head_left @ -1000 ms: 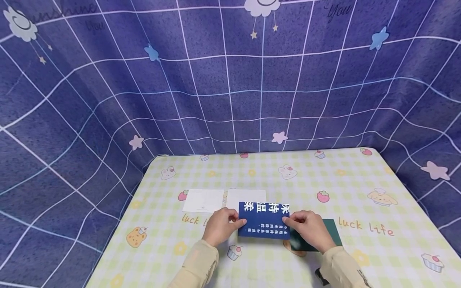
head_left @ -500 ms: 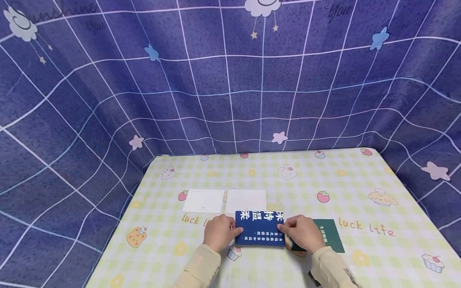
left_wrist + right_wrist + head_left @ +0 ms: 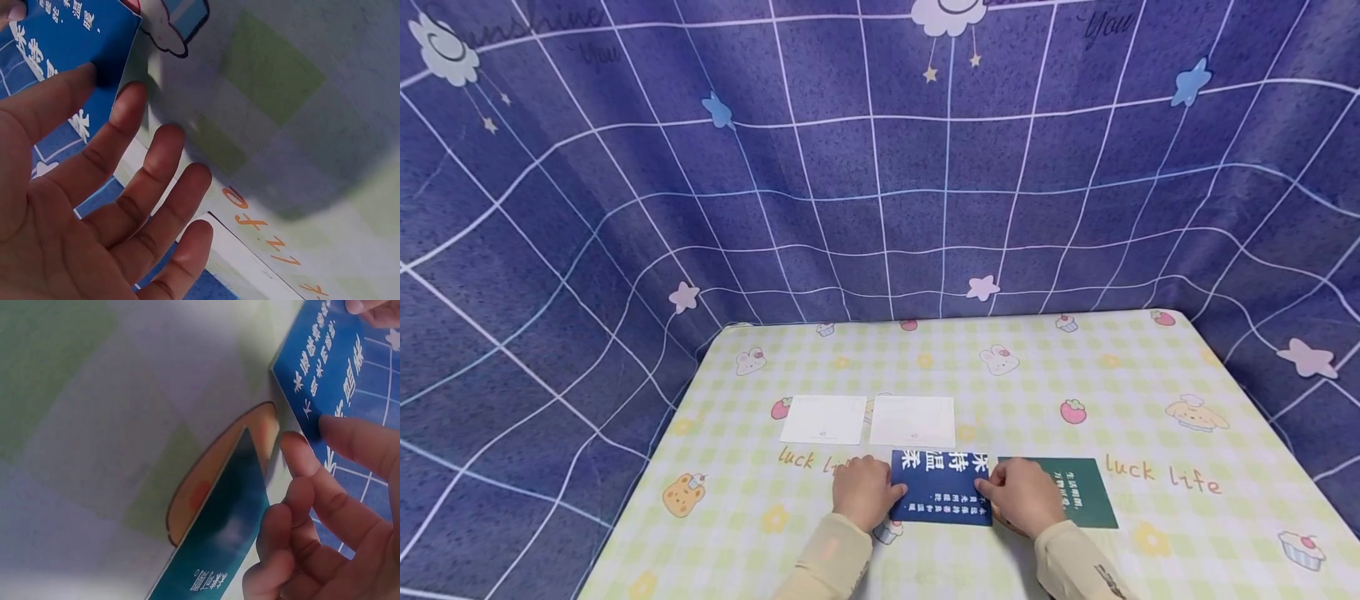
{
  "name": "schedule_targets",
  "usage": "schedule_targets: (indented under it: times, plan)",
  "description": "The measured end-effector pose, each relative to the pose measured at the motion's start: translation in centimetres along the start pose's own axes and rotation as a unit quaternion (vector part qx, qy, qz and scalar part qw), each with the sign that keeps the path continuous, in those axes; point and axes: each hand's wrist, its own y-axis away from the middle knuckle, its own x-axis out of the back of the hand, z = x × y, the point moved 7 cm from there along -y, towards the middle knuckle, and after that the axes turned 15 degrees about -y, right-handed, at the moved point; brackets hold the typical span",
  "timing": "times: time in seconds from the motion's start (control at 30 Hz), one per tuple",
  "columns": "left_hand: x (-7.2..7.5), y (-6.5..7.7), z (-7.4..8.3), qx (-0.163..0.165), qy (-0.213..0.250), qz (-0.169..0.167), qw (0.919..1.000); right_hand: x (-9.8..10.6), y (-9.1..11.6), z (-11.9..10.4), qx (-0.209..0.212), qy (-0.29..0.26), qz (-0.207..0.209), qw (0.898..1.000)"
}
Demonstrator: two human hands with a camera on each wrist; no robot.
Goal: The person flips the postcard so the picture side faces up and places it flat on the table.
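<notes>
A blue postcard (image 3: pixel 942 490) with white characters lies low over the table, close in front of two white cards. My left hand (image 3: pixel 863 493) pinches its left edge, the thumb (image 3: pixel 72 87) on top and the index finger at the edge; the other fingers spread loosely. At the opposite edge my right hand (image 3: pixel 1026 497) pinches the same postcard, thumb over its face and index finger beneath. A green postcard (image 3: pixel 1092 492) with white writing lies to the right, partly hidden under the right hand in the head view.
Two white cards (image 3: pixel 823 419) lie side by side behind the blue postcard, their printed lines faint. The table wears a green checked cloth (image 3: pixel 1150 400) with cartoon prints. A blue gridded curtain (image 3: pixel 910 217) rises behind it and along both sides.
Both hands have brought the blue postcard down and toward the person, slightly left, uncovering the right white card. More of the green postcard shows as the right hand shifted left.
</notes>
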Motion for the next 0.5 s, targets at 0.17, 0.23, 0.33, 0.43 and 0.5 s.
schedule_targets:
  times: [0.17, 0.23, 0.33, 0.43, 0.5]
  plan:
    - [-0.07, -0.02, 0.32, 0.011, -0.017, 0.0, 0.9998, -0.23, -0.06, -0.12, 0.021, 0.024, 0.017, 0.999]
    - [-0.09, -0.05, 0.47, 0.012, -0.025, 0.003, 0.9996, -0.28, -0.05, -0.24, 0.02, 0.034, 0.021, 0.999]
    - [-0.16, -0.13, 0.67, 0.014, -0.034, 0.003, 0.9993, -0.27, -0.01, -0.48, 0.019, 0.053, 0.03, 0.998]
    - [-0.19, -0.19, 0.81, 0.018, -0.038, 0.006, 0.9991, -0.31, 0.04, -0.76, 0.022, 0.066, 0.039, 0.997]
    - [-0.18, -0.2, 0.93, 0.02, -0.041, 0.01, 0.9989, -0.36, 0.07, -0.93, 0.026, 0.069, 0.047, 0.996]
